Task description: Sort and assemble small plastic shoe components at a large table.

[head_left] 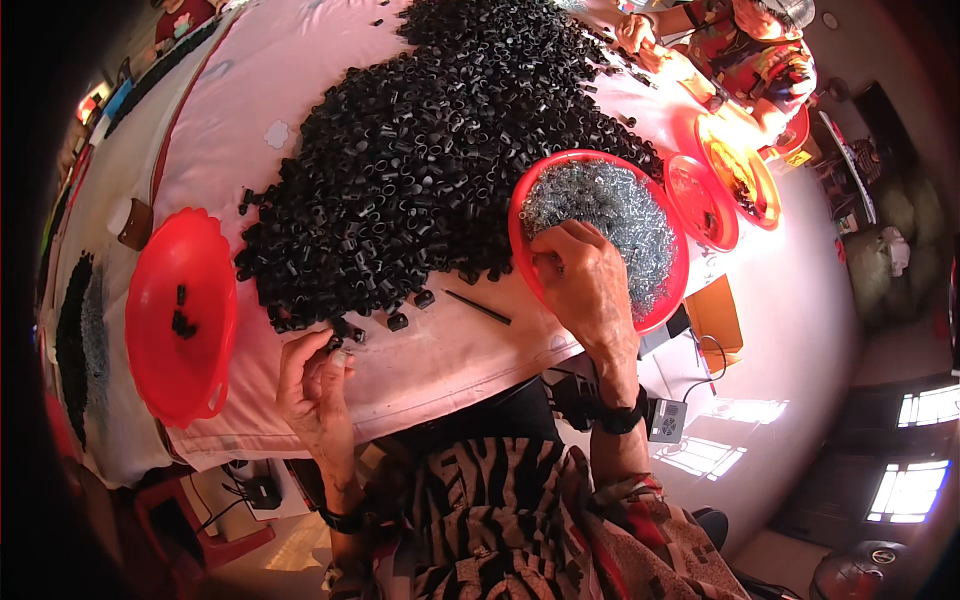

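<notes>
My left hand (318, 388) is at the near edge of the pile, its fingertips closed on a small black plastic piece (336, 343). The heap of short, tube-like black plastic pieces (400, 170) spreads over the middle of the table. To the right, my right hand (588, 285) reaches over a round red basin (520, 215) full of small silvery metal pieces (640, 225) that look like springs. Its fingers are bent together in the basin, and what they hold, if anything, is hidden. A thin dark rod (478, 307) lies between my hands.
A red oval basket (165, 330) holding a few black pieces stands at the left, beside a small brown-and-white roll (131, 222). A smaller red bowl (700, 205) and an orange-yellow tray (735, 170) stand at the right, near another person (765, 70) working there.
</notes>
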The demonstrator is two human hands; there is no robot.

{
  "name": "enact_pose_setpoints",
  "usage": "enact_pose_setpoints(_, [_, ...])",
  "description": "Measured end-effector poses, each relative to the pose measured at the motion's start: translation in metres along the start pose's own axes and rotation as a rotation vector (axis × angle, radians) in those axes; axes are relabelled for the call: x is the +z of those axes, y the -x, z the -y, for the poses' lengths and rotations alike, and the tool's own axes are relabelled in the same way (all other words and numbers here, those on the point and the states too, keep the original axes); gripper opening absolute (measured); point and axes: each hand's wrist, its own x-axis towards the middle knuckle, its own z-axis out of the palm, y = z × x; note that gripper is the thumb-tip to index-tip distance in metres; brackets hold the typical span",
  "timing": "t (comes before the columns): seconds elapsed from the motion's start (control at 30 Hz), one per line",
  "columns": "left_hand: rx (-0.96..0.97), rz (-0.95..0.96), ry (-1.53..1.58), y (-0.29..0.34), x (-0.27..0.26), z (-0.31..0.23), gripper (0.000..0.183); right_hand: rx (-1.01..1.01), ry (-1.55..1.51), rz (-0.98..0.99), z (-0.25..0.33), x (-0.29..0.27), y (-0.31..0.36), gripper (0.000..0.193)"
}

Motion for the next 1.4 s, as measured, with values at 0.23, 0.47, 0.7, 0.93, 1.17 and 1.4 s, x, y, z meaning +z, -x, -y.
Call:
enact_pose_setpoints(0.23, [-0.003, 0.017, -0.003, -0.001, 0.004, 0.003, 0.025, 0.024, 0.124, 0.042, 0.003, -0.002, 0.001, 0.01])
enact_pose_setpoints(0.47, [0.008, 0.002, -0.012, 0.002, 0.002, -0.005, 0.025, 0.032, -0.006, 0.038, 0.003, -0.002, 0.004, 0.013])
enact_pose_setpoints(0.7, [0.004, 0.0, -0.015, 0.001, 0.001, -0.003, 0.024, 0.078, 0.101, 0.102, 0.007, -0.003, 0.004, 0.015])
enact_pose_setpoints(0.93, [0.0, -0.024, -0.08, 0.0, 0.004, -0.008, 0.026, 0.116, -0.072, -0.006, 0.01, -0.002, 0.005, 0.012])
enact_pose_setpoints(1.17, [-0.025, 0.022, -0.034, -0.001, -0.001, -0.017, 0.026, 0.102, -0.229, -0.05, 0.009, 0.004, 0.006, 0.014])
enact_pose_setpoints(1.4, [-0.352, 0.296, 0.393, -0.008, 0.024, -0.032, 0.025, 0.141, -0.294, -0.14, 0.01, -0.005, 0.011, 0.017])
